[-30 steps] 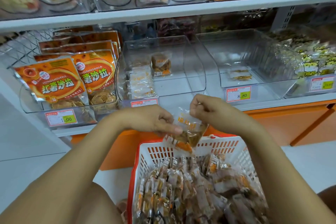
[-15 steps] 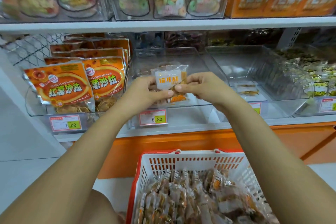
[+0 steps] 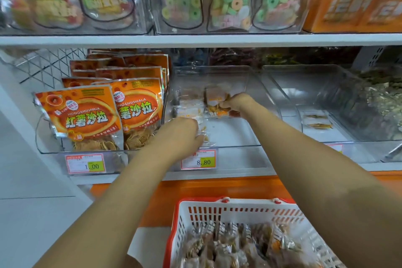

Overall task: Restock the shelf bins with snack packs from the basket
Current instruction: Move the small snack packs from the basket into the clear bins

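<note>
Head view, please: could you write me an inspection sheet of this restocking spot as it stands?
Surface: white lower shelf, no spills seen.
Job's things: middle bin holds a few packs, floor largely bare; white basket with red rim below, full of wrapped packs.
Clutter: orange crisp bags in the left bin; two flat packs in the right bin; price tags on bin fronts.
Grippers: right hand pinches an orange-and-white pack inside the middle bin; left hand rests on a clear pack at its front, grip hidden.
Cables: nothing seen.
Surroundings: upper shelf with ring-candy bags and orange boxes; orange base panel.
</note>
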`<state>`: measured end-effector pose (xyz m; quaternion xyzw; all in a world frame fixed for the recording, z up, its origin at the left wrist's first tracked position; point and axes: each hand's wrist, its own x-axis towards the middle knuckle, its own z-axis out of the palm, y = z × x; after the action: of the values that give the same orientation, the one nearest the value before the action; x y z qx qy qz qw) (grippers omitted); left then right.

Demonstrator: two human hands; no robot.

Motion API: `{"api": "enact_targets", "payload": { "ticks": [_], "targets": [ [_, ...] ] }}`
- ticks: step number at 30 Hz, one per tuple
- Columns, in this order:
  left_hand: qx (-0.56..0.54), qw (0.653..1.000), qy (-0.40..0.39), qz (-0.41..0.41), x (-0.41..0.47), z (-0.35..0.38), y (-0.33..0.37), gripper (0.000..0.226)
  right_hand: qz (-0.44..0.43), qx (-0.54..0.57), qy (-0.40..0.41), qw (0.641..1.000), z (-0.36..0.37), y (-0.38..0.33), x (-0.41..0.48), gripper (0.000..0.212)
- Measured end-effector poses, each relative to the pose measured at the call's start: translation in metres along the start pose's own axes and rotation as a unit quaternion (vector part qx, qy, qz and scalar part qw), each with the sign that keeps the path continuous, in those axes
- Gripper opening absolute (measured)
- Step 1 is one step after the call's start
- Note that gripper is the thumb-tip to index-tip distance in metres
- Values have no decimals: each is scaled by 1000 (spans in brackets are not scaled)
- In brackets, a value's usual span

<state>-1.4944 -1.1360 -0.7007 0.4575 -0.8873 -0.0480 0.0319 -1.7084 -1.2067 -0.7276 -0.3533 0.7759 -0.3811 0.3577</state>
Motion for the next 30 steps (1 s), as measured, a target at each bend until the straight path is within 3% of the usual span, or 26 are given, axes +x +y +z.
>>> {"api": "enact_targets", "payload": {
  "ticks": [3,6,12,17,19,22,24,30],
  "targets": [
    [14,1000,3,13,1,-1,-1,33,16,38,-8,999,7,7,15,16],
    [21,999,0,24,0,-1,-2,28,19,57,-14,998,11,11,24,14],
    [24,999,0,40,-1,-2,-2,35,10,0,16,1000,18,14,42,50],
    [14,999,10,32,-2,-1,0,35,-15,-52,51,997,18,9,36,43],
    [-10,1000,14,25,-2,-2,-1,39,-11,-20,36,999,14,12,35,37],
    [-62,998,18,15,-4,-8,-2,50,4,134,-2,991,5,12,18,12],
    [-85,996,26,12,-7,-13,-1,54,9,182,-22,983,-1,12,6,9],
    [-130,989,68,0,-19,-13,2,55,-13,109,-43,993,-13,9,-20,17]
  ]
}}
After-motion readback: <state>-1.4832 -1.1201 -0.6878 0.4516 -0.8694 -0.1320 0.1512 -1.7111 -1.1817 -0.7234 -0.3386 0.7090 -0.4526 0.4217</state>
